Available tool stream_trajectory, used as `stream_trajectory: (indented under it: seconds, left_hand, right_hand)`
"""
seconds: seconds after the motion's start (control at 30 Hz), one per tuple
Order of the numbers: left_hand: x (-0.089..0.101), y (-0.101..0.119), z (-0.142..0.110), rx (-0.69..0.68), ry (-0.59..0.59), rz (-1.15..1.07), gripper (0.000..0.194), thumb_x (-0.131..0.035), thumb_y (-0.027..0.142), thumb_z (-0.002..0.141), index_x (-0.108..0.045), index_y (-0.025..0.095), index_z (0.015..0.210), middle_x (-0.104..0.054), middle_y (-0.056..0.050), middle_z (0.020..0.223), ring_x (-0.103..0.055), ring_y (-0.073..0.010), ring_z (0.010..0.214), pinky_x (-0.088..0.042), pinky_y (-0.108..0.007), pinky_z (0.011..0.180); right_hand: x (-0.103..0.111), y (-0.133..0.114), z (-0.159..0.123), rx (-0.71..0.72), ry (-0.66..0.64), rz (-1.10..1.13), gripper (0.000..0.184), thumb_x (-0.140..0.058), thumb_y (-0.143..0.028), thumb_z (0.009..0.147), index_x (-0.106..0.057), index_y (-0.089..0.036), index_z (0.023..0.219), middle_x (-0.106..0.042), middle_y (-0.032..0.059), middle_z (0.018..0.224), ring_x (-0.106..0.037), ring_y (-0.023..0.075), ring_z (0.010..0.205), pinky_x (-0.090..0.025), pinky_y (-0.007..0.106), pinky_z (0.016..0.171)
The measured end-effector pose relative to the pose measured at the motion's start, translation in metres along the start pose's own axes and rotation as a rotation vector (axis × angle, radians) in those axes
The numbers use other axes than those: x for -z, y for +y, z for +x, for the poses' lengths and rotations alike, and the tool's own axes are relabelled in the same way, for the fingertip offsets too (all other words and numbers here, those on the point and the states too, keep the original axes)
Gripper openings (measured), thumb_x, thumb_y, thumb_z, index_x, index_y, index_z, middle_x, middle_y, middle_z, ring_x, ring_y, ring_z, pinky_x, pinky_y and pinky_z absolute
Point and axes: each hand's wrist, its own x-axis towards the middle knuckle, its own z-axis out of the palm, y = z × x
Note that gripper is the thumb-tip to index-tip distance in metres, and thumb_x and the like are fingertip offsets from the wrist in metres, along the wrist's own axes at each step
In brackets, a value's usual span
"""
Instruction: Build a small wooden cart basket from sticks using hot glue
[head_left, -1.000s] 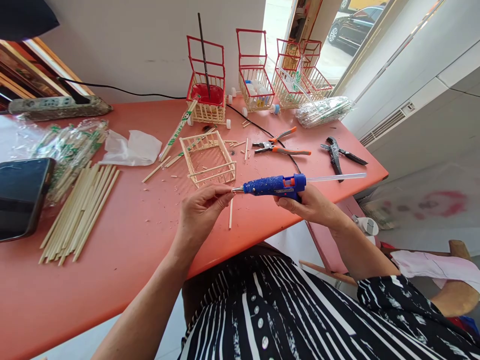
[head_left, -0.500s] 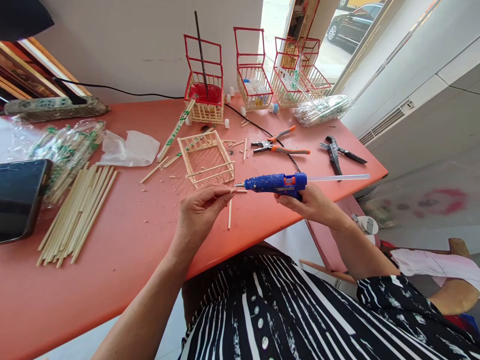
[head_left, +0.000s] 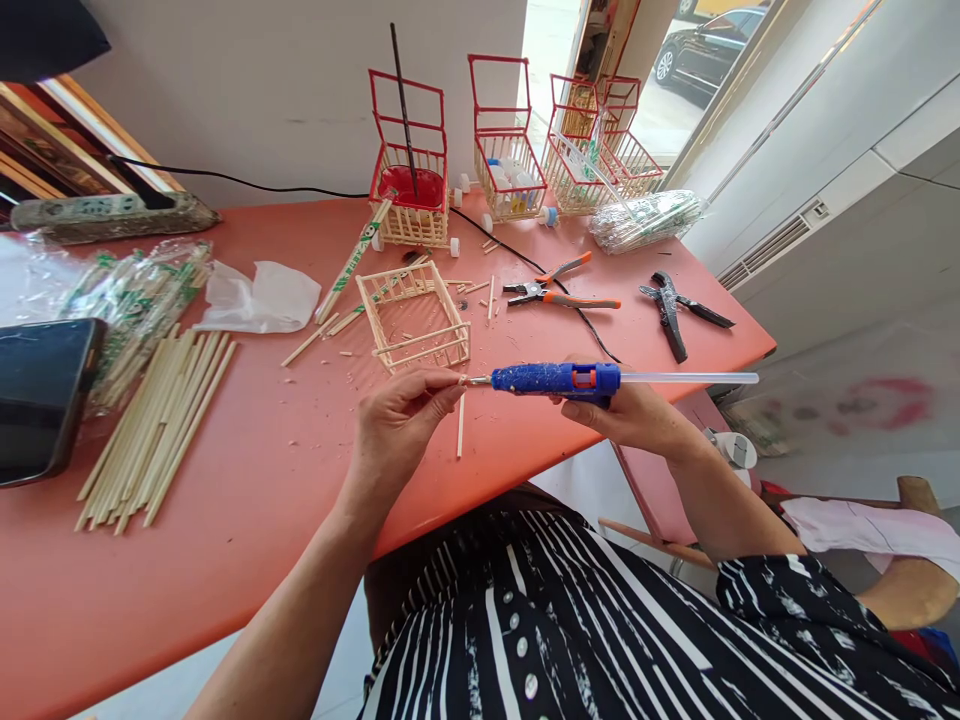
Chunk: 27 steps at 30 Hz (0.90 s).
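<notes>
Between thumb and forefinger, my left hand pinches a small piece of wooden stick, mostly hidden by the fingertips. A blue glue gun is in my right hand, its metal nozzle right at those fingertips. From the gun's back end sticks a long clear glue stick. Just beyond my left hand an open box-like frame of wooden sticks lies on the table. One loose thin stick lies below the nozzle.
Cut sticks and a phone lie left on the orange table. Pliers and black cutters lie right. Several small stick carts with red handles, one holding a red dish, stand behind. A black cord crosses the table.
The glue gun has shifted slightly right and downward and turned a little, with its glue stick lower. My left hand has stayed nearly in place.
</notes>
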Motion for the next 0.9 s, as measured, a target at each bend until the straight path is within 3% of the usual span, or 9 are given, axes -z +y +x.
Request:
stream_trajectory:
  seconds: [0.2,0.37,0.5,0.63,0.7,0.77,0.9]
  left_hand:
    - [0.000,0.001,0.000,-0.022,-0.023,0.018,0.008,-0.074,0.024,0.089,-0.082,0.022,0.089,-0.077,-0.001,0.083,-0.064,-0.0121,0.069,-0.052,-0.025,0.064]
    - [-0.001,0.000,-0.002,-0.044,-0.036,0.029,0.007,-0.076,0.023,0.088,-0.083,0.023,0.089,-0.077,-0.001,0.085,-0.069,-0.0136,0.076,-0.054,-0.024,0.067]
    - [-0.002,0.001,-0.003,-0.029,-0.053,0.035,0.007,-0.078,0.024,0.088,-0.084,0.023,0.090,-0.079,-0.003,0.089,-0.072,-0.0155,0.082,-0.055,-0.025,0.070]
    - [-0.002,0.002,-0.004,-0.021,-0.067,0.037,0.007,-0.078,0.026,0.089,-0.084,0.024,0.090,-0.079,-0.003,0.090,-0.072,-0.0159,0.083,-0.054,-0.025,0.070]
    - [-0.002,0.002,-0.003,-0.031,-0.060,0.033,0.007,-0.078,0.025,0.088,-0.085,0.024,0.089,-0.079,-0.003,0.089,-0.072,-0.0155,0.083,-0.054,-0.025,0.069]
    - [-0.002,0.002,-0.002,-0.051,-0.046,0.025,0.007,-0.078,0.023,0.087,-0.085,0.024,0.089,-0.078,-0.003,0.089,-0.071,-0.0152,0.083,-0.054,-0.024,0.070]
    - [-0.002,0.001,0.000,-0.095,-0.006,0.033,0.008,-0.080,0.020,0.085,-0.085,0.025,0.088,-0.075,-0.002,0.087,-0.069,-0.0144,0.083,-0.055,-0.024,0.070]
  right_hand:
    - [0.000,0.011,-0.001,-0.038,0.086,-0.056,0.039,-0.062,-0.058,0.100,-0.067,-0.019,0.097,-0.070,0.0072,0.094,-0.066,0.0209,0.087,-0.053,0.031,0.075]
    - [-0.005,0.007,0.001,0.052,0.124,-0.077,0.037,-0.059,-0.056,0.102,-0.067,-0.020,0.105,-0.069,0.0089,0.102,-0.068,0.0238,0.095,-0.057,0.036,0.083]
    - [0.004,0.008,0.007,0.148,0.291,-0.220,0.028,-0.057,-0.047,0.104,-0.066,-0.023,0.115,-0.069,0.0099,0.111,-0.067,0.0261,0.103,-0.057,0.041,0.093]
    - [0.039,0.041,0.029,0.268,0.544,-0.514,0.031,-0.059,-0.034,0.101,-0.058,-0.025,0.130,-0.064,0.0124,0.126,-0.062,0.0290,0.118,-0.053,0.048,0.105]
    - [0.061,0.067,0.043,0.243,0.607,-0.652,0.032,-0.058,-0.027,0.099,-0.057,-0.023,0.130,-0.062,0.0130,0.125,-0.061,0.0300,0.119,-0.052,0.052,0.106]
    - [0.079,0.091,0.055,0.116,0.595,-0.759,0.032,-0.054,-0.021,0.097,-0.056,-0.022,0.130,-0.061,0.0147,0.126,-0.059,0.0319,0.120,-0.052,0.054,0.105]
    - [0.097,0.119,0.073,-0.122,0.398,-0.918,0.039,-0.053,-0.012,0.092,-0.057,-0.016,0.130,-0.059,0.0195,0.133,-0.055,0.0356,0.124,-0.050,0.055,0.107]
